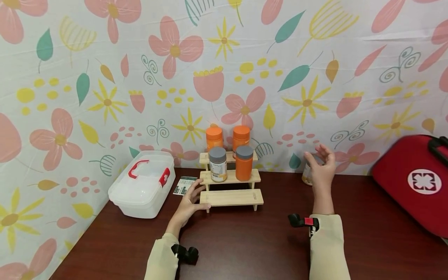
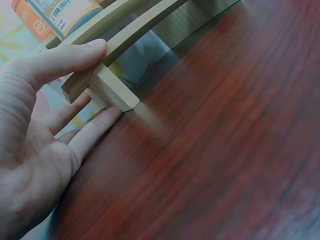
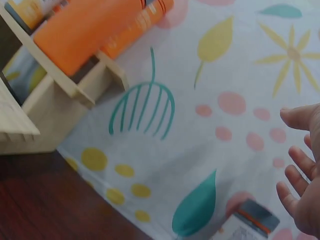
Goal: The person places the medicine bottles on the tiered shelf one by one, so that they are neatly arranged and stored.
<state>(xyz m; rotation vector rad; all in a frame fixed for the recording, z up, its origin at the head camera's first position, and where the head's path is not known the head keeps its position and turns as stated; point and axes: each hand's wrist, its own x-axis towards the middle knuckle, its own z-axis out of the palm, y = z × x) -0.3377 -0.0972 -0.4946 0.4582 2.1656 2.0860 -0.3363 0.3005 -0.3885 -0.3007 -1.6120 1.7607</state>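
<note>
A three-tier wooden stand [image 1: 232, 197] stands against the patterned cloth. My left hand [image 1: 187, 205] holds its left end, the thumb [image 2: 92, 52] on the lowest step and the fingers by the leg [image 2: 114, 87]. Two orange-capped jars [image 1: 241, 137] are on the top tier. The middle tier bears a white-labelled jar [image 1: 218, 167] with a grey lid and an orange jar [image 1: 244, 165] with a grey lid. My right hand [image 1: 323, 169] is raised, fingers spread and bent, by another grey-lidded jar [image 1: 307, 175] that it partly hides. In the right wrist view, that jar [image 3: 247, 222] sits below the fingers.
On the left of the dark wooden table [image 1: 252, 245] is a clear plastic box [image 1: 140, 190] with a red handle. A printed card [image 1: 182, 186] lies between it and the stand. At the far right stands a red first-aid bag [image 1: 402, 175] with a white cross emblem.
</note>
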